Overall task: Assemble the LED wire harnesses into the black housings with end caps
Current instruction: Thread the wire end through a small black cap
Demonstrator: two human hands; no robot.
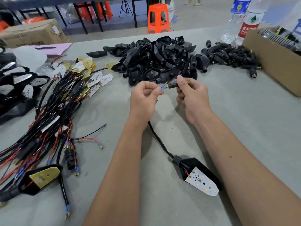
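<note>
With my left hand [144, 93] pinching the wire terminals [163, 87] and my right hand [189, 93] gripping the end cap [173, 85] above the table's middle, a skewed push could bend those pins.

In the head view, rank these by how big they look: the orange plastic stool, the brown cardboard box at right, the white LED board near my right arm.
1. Brown cardboard box, though cropped by the frame.
2. Orange plastic stool and white LED board look alike; the board is nearer the camera, so unranked.
</note>
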